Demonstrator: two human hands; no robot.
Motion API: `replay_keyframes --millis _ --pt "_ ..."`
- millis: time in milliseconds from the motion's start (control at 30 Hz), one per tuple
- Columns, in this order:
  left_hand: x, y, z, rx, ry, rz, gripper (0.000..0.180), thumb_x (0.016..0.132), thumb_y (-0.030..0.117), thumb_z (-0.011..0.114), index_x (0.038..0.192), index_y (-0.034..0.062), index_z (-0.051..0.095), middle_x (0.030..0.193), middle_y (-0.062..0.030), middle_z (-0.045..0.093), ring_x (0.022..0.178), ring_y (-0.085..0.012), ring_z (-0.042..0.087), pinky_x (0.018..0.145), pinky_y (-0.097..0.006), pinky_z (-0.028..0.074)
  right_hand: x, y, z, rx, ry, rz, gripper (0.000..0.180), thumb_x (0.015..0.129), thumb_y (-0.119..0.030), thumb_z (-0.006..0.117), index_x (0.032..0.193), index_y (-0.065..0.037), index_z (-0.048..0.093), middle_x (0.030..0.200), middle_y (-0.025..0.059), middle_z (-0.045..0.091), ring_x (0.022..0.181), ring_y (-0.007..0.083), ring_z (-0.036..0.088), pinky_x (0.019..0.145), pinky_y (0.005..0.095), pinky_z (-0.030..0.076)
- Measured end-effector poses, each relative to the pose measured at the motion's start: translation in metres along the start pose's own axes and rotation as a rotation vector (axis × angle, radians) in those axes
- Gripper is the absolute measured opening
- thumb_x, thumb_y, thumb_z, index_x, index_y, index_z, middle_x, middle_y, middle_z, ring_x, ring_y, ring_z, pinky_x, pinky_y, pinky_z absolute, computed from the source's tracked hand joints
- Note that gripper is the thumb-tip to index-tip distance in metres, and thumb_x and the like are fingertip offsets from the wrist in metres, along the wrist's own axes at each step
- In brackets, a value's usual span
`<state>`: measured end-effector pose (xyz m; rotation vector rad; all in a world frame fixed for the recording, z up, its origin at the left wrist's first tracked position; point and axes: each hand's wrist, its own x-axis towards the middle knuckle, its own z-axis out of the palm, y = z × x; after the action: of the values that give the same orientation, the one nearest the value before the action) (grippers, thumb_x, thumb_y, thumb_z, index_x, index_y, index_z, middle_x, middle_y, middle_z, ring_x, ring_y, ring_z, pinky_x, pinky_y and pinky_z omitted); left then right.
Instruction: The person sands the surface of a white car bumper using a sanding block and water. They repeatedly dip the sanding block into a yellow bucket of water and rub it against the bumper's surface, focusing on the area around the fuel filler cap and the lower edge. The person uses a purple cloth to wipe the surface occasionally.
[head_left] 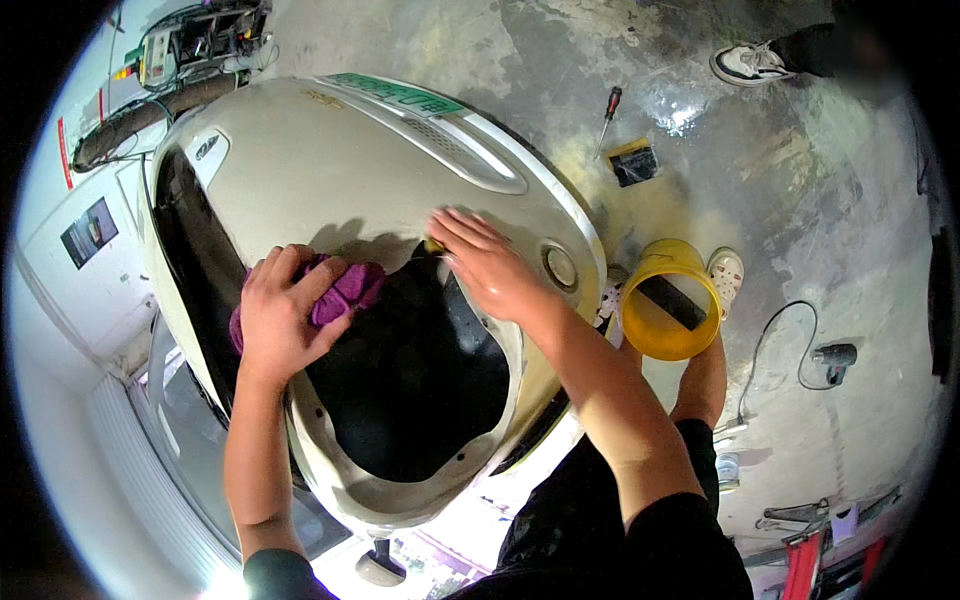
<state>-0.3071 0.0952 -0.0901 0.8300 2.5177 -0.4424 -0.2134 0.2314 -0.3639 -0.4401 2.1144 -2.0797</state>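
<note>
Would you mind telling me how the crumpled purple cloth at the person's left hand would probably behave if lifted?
The crumpled purple cloth would likely be floppy, since it bunches into soft folds beneath the left hand. It is probably light for its size, looking like loose fabric. It seems unlikely to roll, having no firm, round shape.

I have my left hand point(283, 318) back-up, fingers bent, thumb angled out; left forearm point(262, 450) near vertical. Right hand point(482, 262): blurred slightly, fingers extended together, right forearm point(590, 375) slanting from lower right.
</note>
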Motion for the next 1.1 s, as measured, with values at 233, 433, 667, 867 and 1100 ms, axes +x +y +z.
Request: replay_keyframes --millis 233,433,667,867,1100 --pt "0.003 0.004 0.001 -0.030 0.078 0.010 0.047 0.066 0.036 0.079 0.107 0.0124 0.075 0.099 -0.0106 0.063 0.094 -0.0322 0.062 0.081 -0.045 0.051 0.009 -0.005 0.001 0.077 0.067 -0.003 0.047 0.106 -0.015 0.054 0.152 -0.005 0.049 0.160 0.0196 0.044 0.151 0.0373 0.038 0.126 0.0477 0.027" --pt "-0.001 0.001 0.006 -0.065 0.113 -0.026 0.046 0.065 0.035 0.080 0.104 0.0107 0.076 0.098 -0.0114 0.064 0.091 -0.0337 0.063 0.079 -0.044 0.051 -0.021 0.001 0.003 -0.015 0.050 0.023 0.044 0.108 -0.016 0.049 0.150 -0.004 0.049 0.161 0.0152 0.044 0.150 0.0322 0.039 0.125 0.0489 0.030" --pt "0.004 0.009 0.005 -0.111 0.106 -0.110 0.049 0.063 0.033 0.080 0.103 0.0041 0.075 0.097 -0.0163 0.065 0.092 -0.0376 0.064 0.083 -0.044 0.053 0.041 -0.012 0.006 0.037 0.052 0.024 0.047 0.107 -0.017 0.051 0.152 -0.004 0.048 0.161 0.0186 0.043 0.152 0.0356 0.035 0.127 0.0482 0.025" --pt "-0.003 0.003 0.007 -0.111 0.113 -0.119 0.047 0.063 0.030 0.081 0.102 0.0047 0.076 0.098 -0.0163 0.066 0.092 -0.0374 0.065 0.082 -0.043 0.053 -0.038 -0.003 0.003 0.056 0.050 0.137 0.047 0.108 -0.019 0.049 0.152 -0.004 0.047 0.160 0.0175 0.045 0.152 0.0345 0.037 0.126 0.0488 0.027" --pt "0.006 0.006 0.005 -0.118 0.134 -0.092 0.046 0.062 0.031 0.081 0.100 0.0056 0.077 0.096 -0.0147 0.066 0.090 -0.0357 0.065 0.080 -0.043 0.053 0.039 0.020 0.016 0.081 0.086 0.102 0.049 0.110 -0.021 0.044 0.156 -0.003 0.042 0.161 0.0205 0.043 0.151 0.0365 0.037 0.126 0.0500 0.027"
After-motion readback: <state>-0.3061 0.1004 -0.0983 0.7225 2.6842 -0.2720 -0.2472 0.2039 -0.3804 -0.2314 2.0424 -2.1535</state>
